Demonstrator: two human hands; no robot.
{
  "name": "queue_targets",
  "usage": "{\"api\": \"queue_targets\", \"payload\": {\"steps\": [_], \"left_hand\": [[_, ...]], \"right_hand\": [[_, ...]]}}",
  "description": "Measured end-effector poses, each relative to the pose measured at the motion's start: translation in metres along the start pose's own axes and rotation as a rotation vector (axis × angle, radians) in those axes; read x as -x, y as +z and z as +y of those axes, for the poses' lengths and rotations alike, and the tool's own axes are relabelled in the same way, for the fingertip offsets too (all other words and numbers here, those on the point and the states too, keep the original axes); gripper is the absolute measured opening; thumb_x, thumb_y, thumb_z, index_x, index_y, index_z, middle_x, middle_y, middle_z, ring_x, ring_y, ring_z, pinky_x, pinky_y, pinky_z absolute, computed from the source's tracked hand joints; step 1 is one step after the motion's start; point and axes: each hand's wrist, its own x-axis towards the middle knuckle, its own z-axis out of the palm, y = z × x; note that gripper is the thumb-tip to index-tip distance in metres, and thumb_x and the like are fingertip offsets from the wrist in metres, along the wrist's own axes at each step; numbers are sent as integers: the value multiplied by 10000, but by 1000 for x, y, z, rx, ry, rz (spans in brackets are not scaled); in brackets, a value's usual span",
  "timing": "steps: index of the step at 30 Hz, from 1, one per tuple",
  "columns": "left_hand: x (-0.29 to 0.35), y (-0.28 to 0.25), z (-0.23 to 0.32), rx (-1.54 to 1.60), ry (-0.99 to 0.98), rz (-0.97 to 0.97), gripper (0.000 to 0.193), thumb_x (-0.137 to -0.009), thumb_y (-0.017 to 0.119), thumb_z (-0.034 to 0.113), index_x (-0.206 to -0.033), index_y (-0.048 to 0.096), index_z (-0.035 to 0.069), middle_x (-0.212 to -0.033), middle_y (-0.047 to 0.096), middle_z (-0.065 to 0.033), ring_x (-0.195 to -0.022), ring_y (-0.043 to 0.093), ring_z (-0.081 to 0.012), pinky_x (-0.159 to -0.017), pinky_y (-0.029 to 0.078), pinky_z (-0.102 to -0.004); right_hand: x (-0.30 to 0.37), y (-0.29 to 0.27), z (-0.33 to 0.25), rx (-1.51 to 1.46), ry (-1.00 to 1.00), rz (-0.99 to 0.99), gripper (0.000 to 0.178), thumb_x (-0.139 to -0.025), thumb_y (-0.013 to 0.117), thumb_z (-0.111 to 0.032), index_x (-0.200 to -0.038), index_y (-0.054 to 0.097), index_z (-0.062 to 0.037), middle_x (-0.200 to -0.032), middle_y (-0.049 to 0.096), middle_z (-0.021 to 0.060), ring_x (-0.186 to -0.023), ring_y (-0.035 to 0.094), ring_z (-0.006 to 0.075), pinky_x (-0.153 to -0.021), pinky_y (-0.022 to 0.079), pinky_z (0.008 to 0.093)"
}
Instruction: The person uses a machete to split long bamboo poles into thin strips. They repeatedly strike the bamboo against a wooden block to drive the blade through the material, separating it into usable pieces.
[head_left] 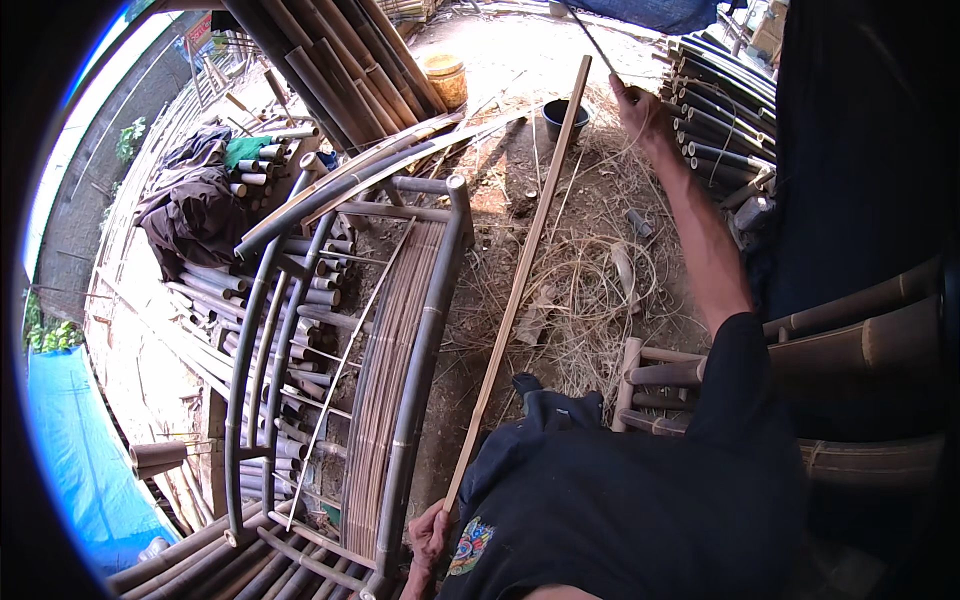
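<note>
My left hand [428,535], low in the head view, is closed around the near end of a long, split bamboo strip [520,280]. The strip slants up and away from it, its far end near a black bucket [566,120]. My right hand [643,118] is raised at the far right, arm stretched out. It is closed on a thin dark rod-like thing [593,40] that runs up out of view; whether it is a blade or a stick I cannot tell. Left of the strip stands a bamboo bench [405,400] with a slatted seat and a dark pole frame.
Bamboo shavings [590,300] litter the ground ahead. Bundled dark poles [725,115] lie at the far right, and more poles [340,70] lean at the back beside a yellow bucket [445,80]. Cut pole pieces and dark cloth [195,200] are at left. Another bamboo frame [660,375] stands by my right side.
</note>
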Motion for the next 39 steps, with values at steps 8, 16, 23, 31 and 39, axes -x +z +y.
{"api": "queue_targets", "payload": {"steps": [8,16,23,31,39], "left_hand": [[-136,-12,34,81,396,429,205,-939,548,152,-796,576,9,-585,531,-27,-524,531,-125,-478,403,-272],[-241,8,150,70,374,398,284,-983,465,119,-1226,510,-22,-1024,676,-176,-967,663,-234,-815,556,-322],[-189,38,160,131,92,17,514,-962,533,353,-1263,507,-64,-1296,521,-209,-1204,527,-272,-1009,419,-385],[-163,-28,81,72,-38,-238,447,-942,598,326,-1219,550,-21,-756,581,0,-677,558,-119,-666,503,-288],[-192,21,109,59,60,147,266,-939,578,170,-1121,638,-15,-815,641,-5,-722,541,-54,-647,443,-215]], "right_hand": [[129,59,-61,-929,325,-566,506,-822,694,-467,-912,623,26,-656,608,77,-426,520,89,-382,412,237],[331,105,-166,-1412,778,-995,413,-856,698,-390,-969,584,-10,-779,679,146,-421,530,113,-397,461,270],[275,133,-169,-1617,816,-470,222,-848,722,-226,-843,601,-40,-678,588,36,-478,524,107,-406,459,242],[170,103,-138,-1041,237,-505,410,-852,679,-458,-797,611,-57,-598,553,-7,-427,498,79,-379,423,235],[272,88,-130,-234,-633,-396,623,-902,355,-688,-789,524,-99,-567,546,37,-445,558,157,-388,475,359]]}}
